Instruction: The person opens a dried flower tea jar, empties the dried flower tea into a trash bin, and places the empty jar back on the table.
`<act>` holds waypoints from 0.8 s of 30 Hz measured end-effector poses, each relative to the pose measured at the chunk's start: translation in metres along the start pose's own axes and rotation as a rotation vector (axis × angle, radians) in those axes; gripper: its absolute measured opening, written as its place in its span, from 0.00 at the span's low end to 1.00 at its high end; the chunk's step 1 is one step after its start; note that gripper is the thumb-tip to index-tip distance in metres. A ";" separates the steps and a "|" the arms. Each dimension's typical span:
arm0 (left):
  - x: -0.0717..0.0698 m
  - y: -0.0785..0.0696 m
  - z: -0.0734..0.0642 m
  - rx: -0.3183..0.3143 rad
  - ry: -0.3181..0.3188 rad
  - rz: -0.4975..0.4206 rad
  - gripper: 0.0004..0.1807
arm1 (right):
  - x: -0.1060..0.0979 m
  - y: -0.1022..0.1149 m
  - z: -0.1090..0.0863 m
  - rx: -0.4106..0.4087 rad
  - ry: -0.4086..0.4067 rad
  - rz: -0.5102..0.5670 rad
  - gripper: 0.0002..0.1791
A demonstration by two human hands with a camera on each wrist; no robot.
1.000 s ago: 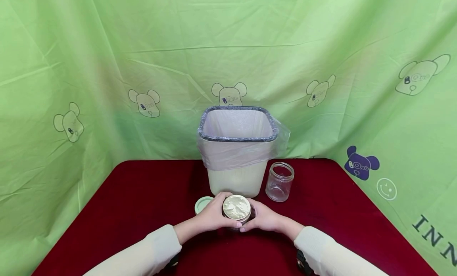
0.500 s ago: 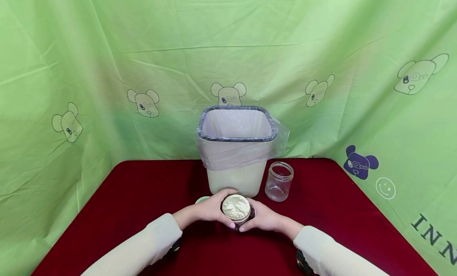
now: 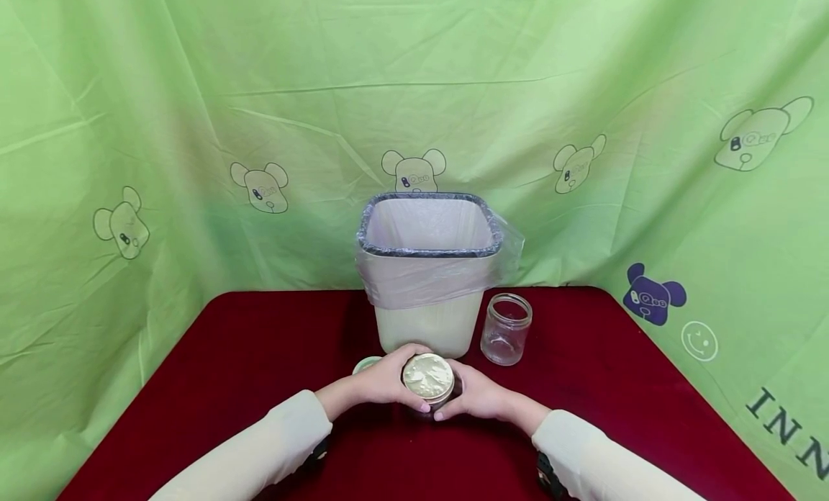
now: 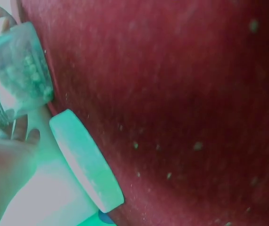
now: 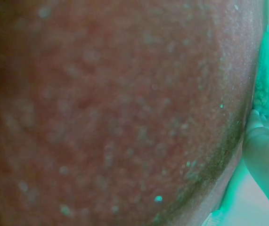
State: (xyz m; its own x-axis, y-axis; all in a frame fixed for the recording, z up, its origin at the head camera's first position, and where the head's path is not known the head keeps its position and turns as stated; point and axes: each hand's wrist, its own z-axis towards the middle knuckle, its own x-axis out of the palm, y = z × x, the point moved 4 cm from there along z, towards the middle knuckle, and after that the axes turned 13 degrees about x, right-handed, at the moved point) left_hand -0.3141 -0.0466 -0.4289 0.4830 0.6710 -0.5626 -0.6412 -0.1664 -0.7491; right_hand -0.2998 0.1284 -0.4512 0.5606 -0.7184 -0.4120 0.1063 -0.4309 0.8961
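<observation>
In the head view both hands hold a clear jar with a pale, shiny foil seal (image 3: 428, 376) over its mouth. My left hand (image 3: 386, 380) curls round its left side, and my right hand (image 3: 481, 394) grips the right. Both thumbs are at the near side. From the left wrist, the jar (image 4: 23, 70) shows small lumpy contents that I cannot identify. A pale green round lid (image 3: 365, 363) lies just beyond the left hand, partly hidden by it; the left wrist view has this lid (image 4: 85, 160) close up. The right wrist view catches only part of my right hand (image 5: 268, 148).
A lined waste bin (image 3: 424, 321) stands directly behind the hands. An open glass jar (image 3: 506, 332) is to its right. Dark red cloth (image 3: 278, 342) covers the table, and a green curtain (image 3: 311, 112) hangs behind.
The left hand has shifted slightly on the jar and its thumb has drawn back to the left. It covers more of the green lid. The right hand and jar stay nearly still.
</observation>
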 end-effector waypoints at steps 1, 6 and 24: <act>0.001 0.000 -0.001 0.000 -0.013 0.015 0.43 | 0.000 0.000 0.000 -0.001 0.001 0.001 0.41; 0.004 -0.003 -0.006 -0.009 -0.087 0.094 0.43 | 0.000 -0.001 0.000 -0.011 0.008 0.010 0.41; 0.008 -0.012 -0.010 -0.081 -0.253 0.184 0.45 | -0.001 -0.001 0.002 -0.037 -0.014 -0.025 0.43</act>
State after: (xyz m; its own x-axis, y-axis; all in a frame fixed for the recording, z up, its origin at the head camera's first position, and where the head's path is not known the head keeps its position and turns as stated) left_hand -0.2964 -0.0467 -0.4284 0.1932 0.7809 -0.5941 -0.6495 -0.3520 -0.6740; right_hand -0.3017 0.1287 -0.4524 0.5458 -0.7152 -0.4366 0.1511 -0.4286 0.8908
